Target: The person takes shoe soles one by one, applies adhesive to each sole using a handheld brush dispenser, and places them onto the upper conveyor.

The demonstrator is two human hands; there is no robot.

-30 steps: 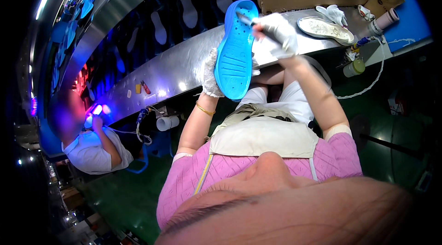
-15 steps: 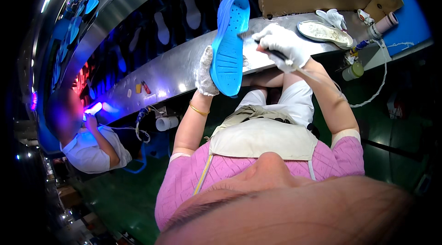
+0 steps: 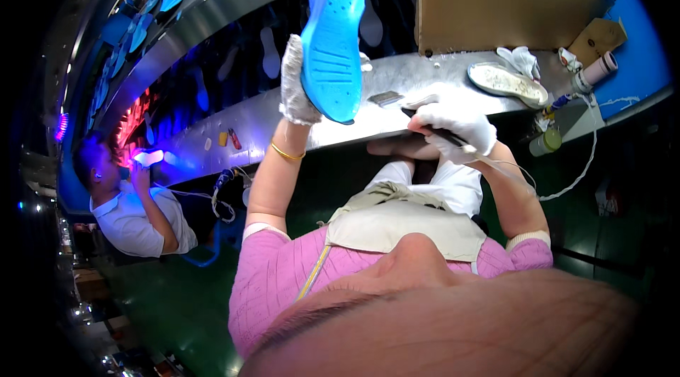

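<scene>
My left hand, in a whitish knit glove, grips a bright blue shoe sole by its lower edges and holds it upright. Its inner face, with small holes and ridges, is turned toward me. To the right, my gloved right hand is closed around a dark-handled brush with a thin clear tube trailing from it. The greyish brush tip is apart from the sole, over the metal ledge.
A white sole and white gloves lie at the ledge's right, near a pink roll. A cardboard sheet stands behind. More soles line the dark conveyor. A co-worker sits at left holding a lit sole.
My left hand has lifted the blue sole up and leftward, toward the conveyor. The brush in my right hand has come away from the sole and sits lower.
</scene>
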